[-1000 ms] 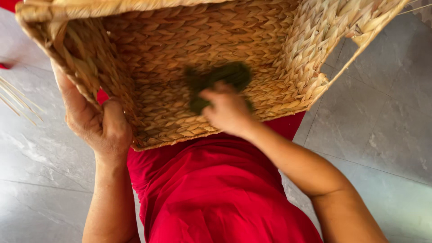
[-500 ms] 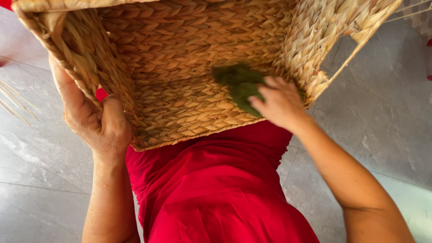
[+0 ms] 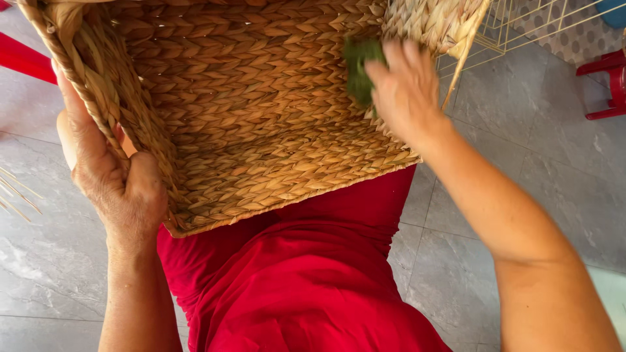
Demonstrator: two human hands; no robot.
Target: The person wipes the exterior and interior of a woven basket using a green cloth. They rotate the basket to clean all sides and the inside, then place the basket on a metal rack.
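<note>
Pressing a green cloth (image 3: 360, 68) against the inside wall of a woven basket (image 3: 261, 117), the right hand (image 3: 407, 91) sits at the upper middle of the frame, fingers closed on the cloth. The left hand (image 3: 117, 179) grips the basket's rim at the left. The wiping seems partly done; the bottom and left wall look untouched yet.

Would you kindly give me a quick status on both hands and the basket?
Left hand gripping woven basket by its left rim. Right hand pressing green cloth against inner right wall. Nothing in the way.
</note>
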